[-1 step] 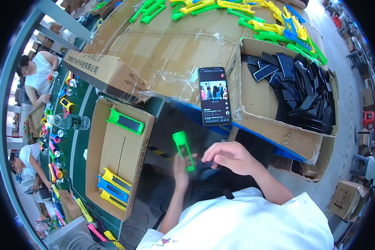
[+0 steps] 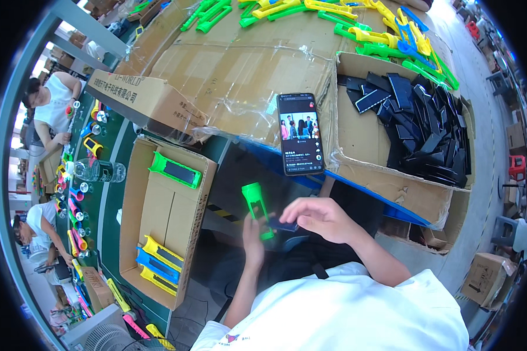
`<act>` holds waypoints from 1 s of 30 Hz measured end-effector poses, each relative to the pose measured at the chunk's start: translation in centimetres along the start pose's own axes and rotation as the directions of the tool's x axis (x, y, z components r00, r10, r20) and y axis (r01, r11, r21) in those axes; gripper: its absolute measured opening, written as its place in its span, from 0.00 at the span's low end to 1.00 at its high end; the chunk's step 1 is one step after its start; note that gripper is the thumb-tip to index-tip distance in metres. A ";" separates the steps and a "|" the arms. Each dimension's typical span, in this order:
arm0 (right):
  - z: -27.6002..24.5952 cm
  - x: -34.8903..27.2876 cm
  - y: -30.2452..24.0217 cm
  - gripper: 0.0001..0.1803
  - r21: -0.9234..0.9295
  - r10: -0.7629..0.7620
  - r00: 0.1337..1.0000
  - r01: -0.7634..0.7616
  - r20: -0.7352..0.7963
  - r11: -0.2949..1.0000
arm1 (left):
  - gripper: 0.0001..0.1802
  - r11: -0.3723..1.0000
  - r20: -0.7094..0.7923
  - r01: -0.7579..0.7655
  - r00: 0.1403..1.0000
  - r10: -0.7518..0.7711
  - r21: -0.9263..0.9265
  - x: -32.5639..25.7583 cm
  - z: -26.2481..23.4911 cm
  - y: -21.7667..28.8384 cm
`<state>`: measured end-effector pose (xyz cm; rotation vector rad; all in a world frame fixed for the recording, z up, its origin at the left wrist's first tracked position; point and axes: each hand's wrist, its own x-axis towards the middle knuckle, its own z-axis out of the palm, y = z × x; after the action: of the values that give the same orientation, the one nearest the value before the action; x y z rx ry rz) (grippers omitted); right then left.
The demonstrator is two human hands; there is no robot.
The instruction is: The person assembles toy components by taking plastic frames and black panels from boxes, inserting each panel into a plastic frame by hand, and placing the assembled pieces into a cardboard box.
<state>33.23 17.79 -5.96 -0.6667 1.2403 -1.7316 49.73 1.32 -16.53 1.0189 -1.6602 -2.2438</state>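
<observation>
My left hand (image 2: pixel 252 234) is closed round a green plastic housing (image 2: pixel 253 193), a long open frame with a wider cup-like end pointing up and away. Just to its right, my right hand (image 2: pixel 322 217) pinches a thin dark panel (image 2: pixel 284 225) close to the housing's lower end. Fingers partly hide the panel, and the picture is slightly smeared there. In the shallow cardboard box (image 2: pixel 168 205) on the left lie a green housing (image 2: pixel 175 170) and several yellow and blue ones (image 2: pixel 158 266), each with a dark panel in its frame.
A cardboard box at the right holds a heap of dark panels (image 2: pixel 430 126). A phone (image 2: pixel 300 134) with a lit screen lies beside it on cardboard (image 2: pixel 228 76). Coloured empty housings (image 2: pixel 375 38) are piled at the far edge. Left stands a plastic bottle (image 2: pixel 101 171); two people work beyond.
The dark panel now shows between my right fingertips and the housing; before, it was hardly visible there. My right fingers have shifted slightly left. The left hand stays nearly still.
</observation>
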 end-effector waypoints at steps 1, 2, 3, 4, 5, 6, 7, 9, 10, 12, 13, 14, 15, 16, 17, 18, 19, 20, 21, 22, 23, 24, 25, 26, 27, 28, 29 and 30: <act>0.2 0.5 1.2 0.06 0.035 -0.018 1.000 0.018 -0.014 0.999 | 0.27 1.000 -0.005 0.003 1.000 -0.003 -0.001 -0.1 -0.3 -0.1; 0.1 0.8 2.0 0.06 0.033 -0.016 1.000 0.017 -0.017 0.999 | 0.26 0.998 0.006 -0.017 1.000 0.017 -0.055 0.1 -0.2 -0.3; 0.1 1.1 2.7 0.08 0.090 0.022 0.998 -0.016 -0.059 0.996 | 0.25 0.993 0.016 -0.036 0.999 0.038 -0.108 0.3 -0.1 -0.5; 0.0 1.3 3.4 0.10 0.150 0.066 0.993 -0.051 -0.099 0.987 | 0.24 0.981 0.027 -0.007 1.000 0.013 -0.196 0.3 0.3 -0.1; -0.1 1.4 4.1 0.10 0.147 0.070 0.992 -0.055 -0.104 0.988 | 0.24 0.980 0.031 -0.002 0.999 0.009 -0.199 0.3 0.9 0.4; -0.3 1.6 4.8 0.15 0.140 0.071 0.983 -0.047 -0.170 0.989 | 0.24 0.980 0.041 -0.029 0.998 0.038 -0.198 0.4 1.4 0.9; -0.2 1.8 5.1 0.20 0.134 0.068 0.970 -0.038 -0.233 0.990 | 0.23 0.979 0.049 -0.058 0.996 0.069 -0.195 0.5 1.8 1.4; 0.1 2.0 5.2 0.26 0.121 0.077 0.964 -0.047 -0.256 0.992 | 0.24 0.978 0.063 -0.047 0.996 0.061 -0.202 0.5 2.7 2.2; 0.1 2.1 5.5 0.23 0.111 0.102 0.955 -0.074 -0.277 0.991 | 0.23 0.965 0.063 -0.067 0.994 0.085 -0.254 0.4 3.4 2.6; 0.0 2.2 6.0 0.20 0.099 0.125 0.945 -0.100 -0.302 0.990 | 0.24 0.948 0.066 -0.083 0.992 0.108 -0.307 0.4 4.0 2.9; -0.1 2.2 6.2 0.16 0.076 0.162 0.942 -0.146 -0.295 0.986 | 0.24 0.954 0.067 -0.082 0.992 0.106 -0.288 0.5 4.2 2.9; -0.2 2.2 6.3 0.13 0.054 0.198 0.937 -0.191 -0.289 0.980 | 0.24 0.959 0.068 -0.081 0.992 0.103 -0.270 0.6 4.3 2.9; -0.2 2.2 6.5 0.13 0.052 0.197 0.935 -0.190 -0.295 0.980 | 0.24 0.959 0.074 -0.079 0.992 0.102 -0.272 0.7 4.4 2.8; -0.2 2.2 6.8 0.11 -0.015 0.202 0.928 -0.217 -0.313 0.976 | 0.24 0.962 0.087 -0.085 0.990 0.111 -0.259 0.8 4.3 2.5; -0.3 2.1 7.0 0.09 -0.080 0.206 0.921 -0.245 -0.330 0.966 | 0.24 0.965 0.100 -0.091 0.988 0.119 -0.247 0.9 4.2 2.3; -0.4 2.0 7.3 0.09 -0.081 0.205 0.920 -0.245 -0.333 0.966 | 0.24 0.965 0.103 -0.090 0.988 0.118 -0.248 0.9 4.0 2.0; -0.6 2.0 7.5 0.08 -0.180 0.215 0.924 -0.281 -0.316 0.943 | 0.23 0.961 0.103 -0.102 0.986 0.132 -0.255 1.0 3.9 1.7; -0.7 1.9 7.6 0.07 -0.277 0.227 0.927 -0.312 -0.298 0.909 | 0.22 0.958 0.103 -0.115 0.984 0.146 -0.262 1.1 3.8 1.6; -0.7 1.9 7.6 0.07 -0.278 0.227 0.927 -0.312 -0.300 0.909 | 0.22 0.958 0.105 -0.114 0.984 0.146 -0.263 1.3 3.8 1.5; -0.7 1.9 7.6 0.07 -0.238 0.220 0.934 -0.290 -0.282 0.927 | 0.20 0.957 0.096 -0.110 0.985 0.140 -0.268 1.3 3.8 1.5; -0.6 1.9 7.7 0.06 -0.196 0.212 0.941 -0.267 -0.264 0.943 | 0.19 0.957 0.086 -0.106 0.987 0.134 -0.272 1.4 3.8 1.5; -0.4 2.0 7.6 0.06 -0.196 0.213 0.941 -0.268 -0.262 0.943 | 0.19 0.957 0.085 -0.106 0.987 0.133 -0.272 1.4 3.7 1.4; -0.1 2.0 7.4 0.07 -0.166 0.184 0.934 -0.243 -0.305 0.956 | 0.18 0.963 0.077 -0.090 0.991 0.113 -0.253 1.4 3.7 1.3; 0.1 2.0 7.2 0.07 -0.138 0.157 0.924 -0.216 -0.348 0.967 | 0.17 0.969 0.068 -0.074 0.993 0.092 -0.235 1.4 3.7 1.2; 0.2 2.0 7.2 0.07 -0.139 0.157 0.923 -0.217 -0.350 0.966 | 0.17 0.969 0.070 -0.073 0.993 0.092 -0.236 1.5 3.7 1.1; 0.2 2.1 7.1 0.08 -0.200 0.133 0.928 -0.212 -0.348 0.957 | 0.17 0.970 0.061 -0.075 0.994 0.091 -0.230 1.5 3.8 1.1; 0.2 2.1 7.1 0.08 -0.260 0.109 0.933 -0.206 -0.344 0.943 | 0.17 0.972 0.052 -0.076 0.995 0.090 -0.224 1.6 3.8 1.1; 0.2 2.0 7.2 0.08 -0.260 0.110 0.933 -0.207 -0.343 0.943 | 0.17 0.972 0.051 -0.076 0.995 0.090 -0.224 1.6 3.7 0.9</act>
<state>34.88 15.08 -12.71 -0.4388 1.7560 -1.5764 46.06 3.05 -15.89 0.8201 -1.4051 -2.3607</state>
